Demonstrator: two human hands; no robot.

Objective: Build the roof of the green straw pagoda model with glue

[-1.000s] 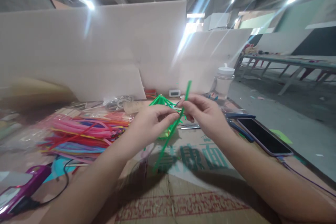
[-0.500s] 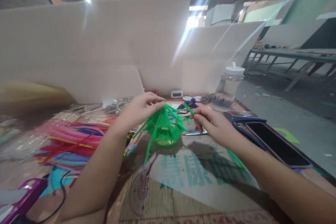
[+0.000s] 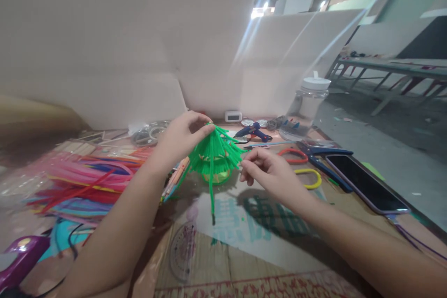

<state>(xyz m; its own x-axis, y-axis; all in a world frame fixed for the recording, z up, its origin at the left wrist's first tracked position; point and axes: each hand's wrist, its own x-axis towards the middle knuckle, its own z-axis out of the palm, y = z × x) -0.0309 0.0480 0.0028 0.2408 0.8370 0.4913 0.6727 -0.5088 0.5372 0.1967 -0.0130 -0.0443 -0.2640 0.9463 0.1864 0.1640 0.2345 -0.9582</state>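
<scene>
A cone-shaped piece made of green pipe cleaners [image 3: 217, 151] stands mid-table, its strands fanning down in layers over a paler round base. My left hand [image 3: 186, 137] pinches the cone at its tip from the left. One longer green strand hangs down the front and ends in a dark tip. At the cone's right edge, my right hand [image 3: 263, 167] is closed, thumb against fingers, at the end of a green strand; its fingertips partly hide what they grip. Scissors with red and yellow handles [image 3: 308, 179] lie behind my right hand, their blades hidden.
Coloured pipe cleaners [image 3: 87, 179] are heaped on the left. A blue glue gun [image 3: 253, 131], a small white digital display [image 3: 233, 116] and a clear bottle [image 3: 303, 109] stand behind. Right are blue-handled pliers [image 3: 324, 163] and a phone [image 3: 366, 184]. A clear protractor [image 3: 183, 251] lies in front.
My right hand has moved left and slightly down, to the cone's edge; the short green piece it held out no longer shows. The cone has turned, and the scissors' handles have come into sight.
</scene>
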